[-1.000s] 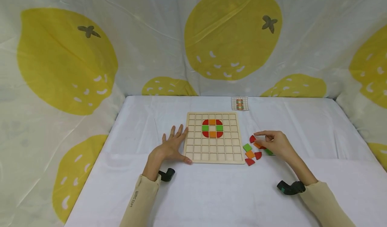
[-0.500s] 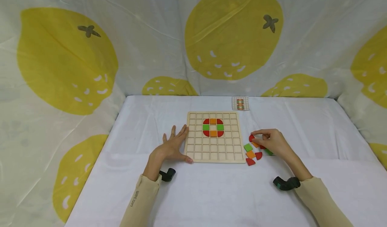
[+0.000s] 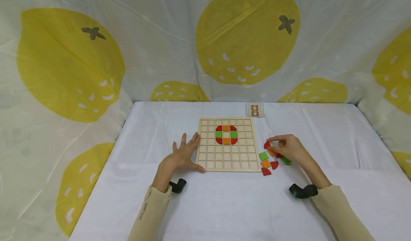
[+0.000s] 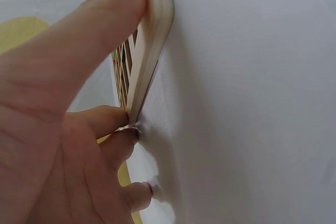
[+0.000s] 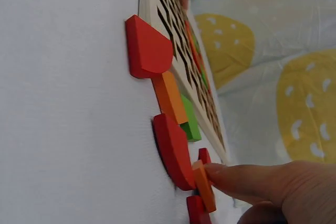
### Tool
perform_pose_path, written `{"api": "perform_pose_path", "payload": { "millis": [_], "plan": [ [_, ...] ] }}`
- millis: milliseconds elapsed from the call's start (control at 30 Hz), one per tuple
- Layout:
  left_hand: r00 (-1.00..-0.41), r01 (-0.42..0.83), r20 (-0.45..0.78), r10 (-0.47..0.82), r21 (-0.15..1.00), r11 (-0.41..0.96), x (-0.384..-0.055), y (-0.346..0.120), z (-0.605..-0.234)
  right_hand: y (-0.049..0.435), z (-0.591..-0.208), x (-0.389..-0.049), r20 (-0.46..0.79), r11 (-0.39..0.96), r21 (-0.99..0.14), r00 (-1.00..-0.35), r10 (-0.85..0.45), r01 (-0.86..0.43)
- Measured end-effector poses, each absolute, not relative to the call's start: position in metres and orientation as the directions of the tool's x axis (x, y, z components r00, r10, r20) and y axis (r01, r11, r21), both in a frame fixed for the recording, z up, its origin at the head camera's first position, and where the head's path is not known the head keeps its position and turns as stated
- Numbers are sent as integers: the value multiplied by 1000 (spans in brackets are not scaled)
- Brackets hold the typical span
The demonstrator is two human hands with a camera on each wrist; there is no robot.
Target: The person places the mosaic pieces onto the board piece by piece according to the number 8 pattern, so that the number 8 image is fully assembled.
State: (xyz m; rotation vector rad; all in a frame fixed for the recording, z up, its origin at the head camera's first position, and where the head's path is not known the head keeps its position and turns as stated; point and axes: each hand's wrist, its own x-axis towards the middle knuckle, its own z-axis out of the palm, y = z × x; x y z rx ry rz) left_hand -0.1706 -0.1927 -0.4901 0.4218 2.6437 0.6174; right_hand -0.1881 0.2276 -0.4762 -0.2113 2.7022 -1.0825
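A wooden grid board (image 3: 226, 153) lies on the white cloth, bearing a ring of red, orange and green tiles (image 3: 226, 141). My left hand (image 3: 180, 157) is spread along its left side. The left thumb (image 4: 105, 30) touches the front corner, and a forefinger touches the side edge farther back. Right of the board, my right hand (image 3: 290, 149) pinches a red quarter-round tile (image 3: 267, 145) between thumb and forefinger, low over the loose tiles. Just beside the right thumb is an orange square tile (image 5: 205, 187); fingers partly cover it in the head view.
Several loose tiles lie by the board's right edge, among them a green square (image 3: 263, 156), an orange square (image 3: 265, 164) and a red quarter-round (image 3: 266, 172). A printed pattern card (image 3: 255, 109) lies behind the board. A lemon-print curtain (image 3: 247, 34) hangs at the back.
My right hand has moved slightly left and away from me, its fingertips closing in on the red quarter-round tile, which has shifted a little. The left hand has stayed on the board's edge.
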Motion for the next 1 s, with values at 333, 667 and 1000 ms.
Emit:
{"api": "perform_pose_path", "payload": {
  "millis": [333, 667, 1000],
  "plan": [
    [-876, 190, -314, 365, 471, 862, -174, -195, -495, 226, -473, -192, -147, 755, -649, -960, -239, -89],
    [-876, 191, -326, 355, 440, 877, -177, -196, -503, 219, -478, -188, -35, 782, -618, -992, -124, -76],
    [-879, 178, -331, 344, 441, 880, -176, -194, -499, 227, -480, -191, -85, 694, -717, -981, -176, -62]
  ]
}}
